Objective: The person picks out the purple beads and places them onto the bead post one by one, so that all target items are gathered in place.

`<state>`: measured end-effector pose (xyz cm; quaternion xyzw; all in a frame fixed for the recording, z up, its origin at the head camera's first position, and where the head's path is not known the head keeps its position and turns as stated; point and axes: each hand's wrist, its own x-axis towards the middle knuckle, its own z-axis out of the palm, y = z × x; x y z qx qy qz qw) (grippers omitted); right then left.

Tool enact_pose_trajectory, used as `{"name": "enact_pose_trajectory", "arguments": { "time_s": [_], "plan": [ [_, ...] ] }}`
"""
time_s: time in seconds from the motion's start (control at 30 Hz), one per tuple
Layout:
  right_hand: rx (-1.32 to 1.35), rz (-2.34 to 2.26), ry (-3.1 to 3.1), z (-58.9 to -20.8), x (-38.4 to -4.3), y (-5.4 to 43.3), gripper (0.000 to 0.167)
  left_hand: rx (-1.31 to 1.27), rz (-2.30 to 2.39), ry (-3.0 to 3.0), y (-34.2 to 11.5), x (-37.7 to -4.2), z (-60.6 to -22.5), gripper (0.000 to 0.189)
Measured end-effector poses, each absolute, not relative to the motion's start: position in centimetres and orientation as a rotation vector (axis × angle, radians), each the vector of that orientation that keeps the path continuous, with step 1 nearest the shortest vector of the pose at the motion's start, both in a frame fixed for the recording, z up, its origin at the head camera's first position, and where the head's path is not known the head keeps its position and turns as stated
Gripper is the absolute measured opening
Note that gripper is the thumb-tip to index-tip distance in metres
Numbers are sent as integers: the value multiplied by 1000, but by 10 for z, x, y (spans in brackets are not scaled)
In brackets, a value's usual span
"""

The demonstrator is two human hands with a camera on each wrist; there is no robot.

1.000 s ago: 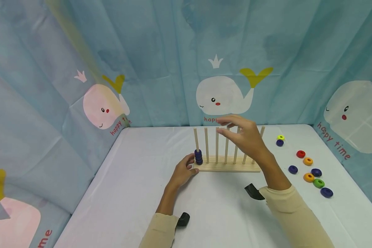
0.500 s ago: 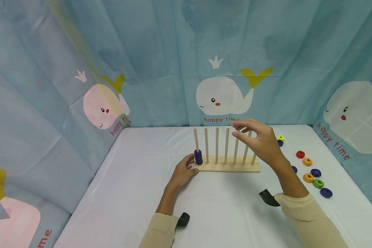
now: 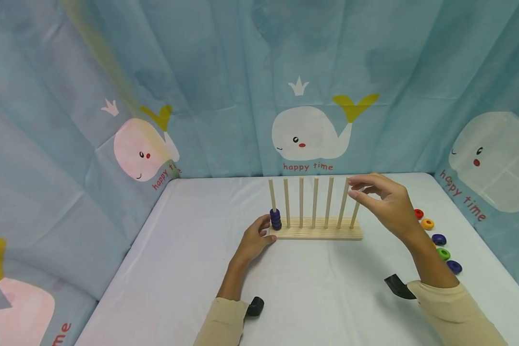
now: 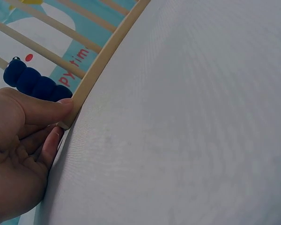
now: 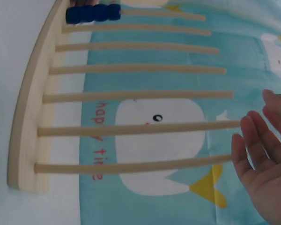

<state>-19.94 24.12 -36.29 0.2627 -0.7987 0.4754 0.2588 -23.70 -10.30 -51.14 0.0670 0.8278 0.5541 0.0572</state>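
A wooden peg rack [image 3: 315, 234] with several upright pegs stands on the white-covered table in the head view. Dark blue beads [image 3: 275, 219] are stacked on its leftmost peg; the other pegs carry none. My left hand [image 3: 253, 240] pinches the left end of the rack's base, with the thumb on its front edge in the left wrist view. Up by the tops of the rightmost pegs is my right hand [image 3: 385, 202], its fingers loosely bent and apart from the thumb. Nothing shows between them in the right wrist view, where the fingertips [image 5: 246, 123] overlap the peg ends.
Loose beads lie on the right of the table: red [image 3: 418, 214], orange [image 3: 427, 224], blue [image 3: 438, 239], green [image 3: 443, 254] and another blue bead [image 3: 454, 267]. My right forearm covers part of that area. A blue whale-print curtain [image 3: 225, 120] hangs behind the table.
My right hand has moved right and slightly down along the peg tops, now covering some loose beads. The left hand stays on the rack's left end, and the stacked blue beads stay put.
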Motion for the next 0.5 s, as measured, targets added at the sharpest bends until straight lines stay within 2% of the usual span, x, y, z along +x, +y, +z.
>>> {"name": "enact_pose_trajectory", "arguments": {
  "time_s": [0.3,0.5],
  "plan": [
    [612,1260,-2267,-375,-193,266,37,195,1686,2510,-103,-236,-511,71],
    [439,1309,-2379,-384,-184,286,36,205,1699,2500,-104,-236,-511,71]
  ]
}}
